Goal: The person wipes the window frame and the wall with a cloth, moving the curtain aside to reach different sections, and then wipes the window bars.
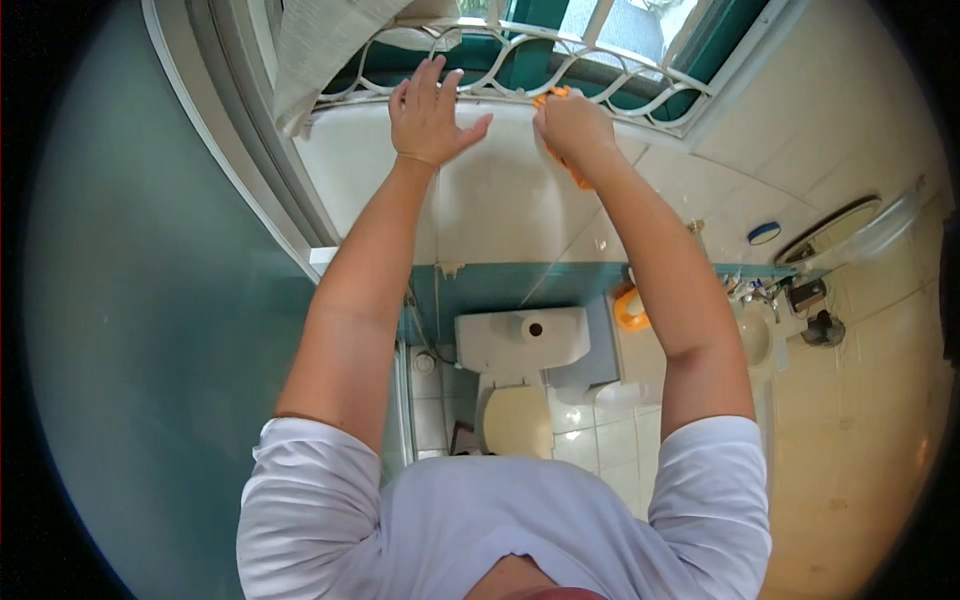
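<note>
My left hand (430, 112) is open, its fingers spread upward against the lower part of the white curved window grille (500, 62). Closed around an orange cloth (572, 172), my right hand (577, 128) is at the grille's bottom edge, right of my left hand. Part of the cloth hangs below the fist and a bit shows above it. Behind the grille is a green-framed window (527, 45). White wall tiles (500, 205) lie just under both hands.
A toilet (515, 415) with a paper roll (535, 329) on its tank stands below. The sink (755, 335) and an oval mirror (830, 230) are at right. A pale curtain (325, 55) hangs at upper left, beside a greenish panel (160, 300).
</note>
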Action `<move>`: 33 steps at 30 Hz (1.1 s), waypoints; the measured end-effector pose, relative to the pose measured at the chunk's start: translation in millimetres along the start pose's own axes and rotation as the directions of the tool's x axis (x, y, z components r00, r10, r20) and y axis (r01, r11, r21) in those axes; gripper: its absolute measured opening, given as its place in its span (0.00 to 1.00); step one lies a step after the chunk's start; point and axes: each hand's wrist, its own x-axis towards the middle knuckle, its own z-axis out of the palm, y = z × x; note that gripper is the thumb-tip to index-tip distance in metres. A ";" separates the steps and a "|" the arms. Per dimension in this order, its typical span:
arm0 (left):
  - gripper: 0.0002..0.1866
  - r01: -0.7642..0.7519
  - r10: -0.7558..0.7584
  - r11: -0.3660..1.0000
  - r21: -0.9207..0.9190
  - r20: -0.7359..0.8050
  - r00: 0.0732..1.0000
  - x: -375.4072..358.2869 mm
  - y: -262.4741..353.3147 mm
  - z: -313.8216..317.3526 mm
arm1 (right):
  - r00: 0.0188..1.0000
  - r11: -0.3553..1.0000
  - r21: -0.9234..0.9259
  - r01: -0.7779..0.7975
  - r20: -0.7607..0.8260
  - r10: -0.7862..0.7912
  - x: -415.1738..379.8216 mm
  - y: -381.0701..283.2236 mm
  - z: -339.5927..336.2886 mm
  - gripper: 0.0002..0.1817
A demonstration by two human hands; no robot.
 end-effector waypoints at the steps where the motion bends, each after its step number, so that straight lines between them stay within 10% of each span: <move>1: 0.36 0.011 -0.010 1.000 -0.008 0.010 1.000 -0.5 0.6 -1.3 | 1.000 1.000 0.023 -0.017 0.004 0.017 -3.8 -2.1 -0.7 0.16; 5: 0.37 0.018 -0.018 1.000 -0.004 0.003 1.000 -3.8 0.8 1.0 | 0.971 0.915 0.401 0.041 -0.230 0.057 -2.4 21.2 10.7 0.19; 9: 0.37 0.016 -0.017 1.000 0.005 0.008 1.000 -4.5 1.3 1.4 | 0.962 -0.007 1.000 0.000 0.002 0.274 -13.0 21.7 18.7 0.19; 14: 0.38 0.022 -0.017 0.997 -0.072 0.076 0.997 0.8 4.5 -9.3 | 0.946 -0.701 0.713 -0.001 0.228 0.231 -51.5 -3.0 -0.7 0.19; 20: 0.34 0.081 -0.081 0.997 0.008 0.111 0.991 -10.4 32.6 -32.8 | 0.883 -0.684 0.661 0.310 0.066 0.464 -83.3 -9.9 10.8 0.20; 21: 0.32 0.121 -0.049 0.938 -0.326 0.219 0.974 -24.7 34.8 -34.5 | 0.840 -0.651 0.687 0.322 0.110 0.531 -87.4 -13.2 3.7 0.20; 24: 0.22 0.728 -0.152 0.035 -0.684 0.717 0.681 -52.0 80.0 -88.0 | 0.719 -0.584 0.740 0.334 0.200 0.665 -93.8 -23.2 -17.1 0.20; 27: 0.11 0.874 -0.074 0.217 -0.435 0.885 0.459 -59.1 92.4 -140.5 | 0.716 -0.593 0.748 0.297 0.237 0.657 -100.2 -40.0 -10.1 0.20; 31: 0.11 0.797 -0.385 -0.099 -0.596 0.761 0.521 -65.1 71.9 -150.6 | 0.852 -0.587 0.800 0.122 0.220 0.476 -120.0 -68.6 16.2 0.22; 33: 0.10 0.871 -0.528 0.045 -0.489 0.728 0.436 -36.0 64.6 -173.6 | 0.922 -0.560 0.827 -0.046 0.251 0.295 -133.6 -66.4 25.2 0.24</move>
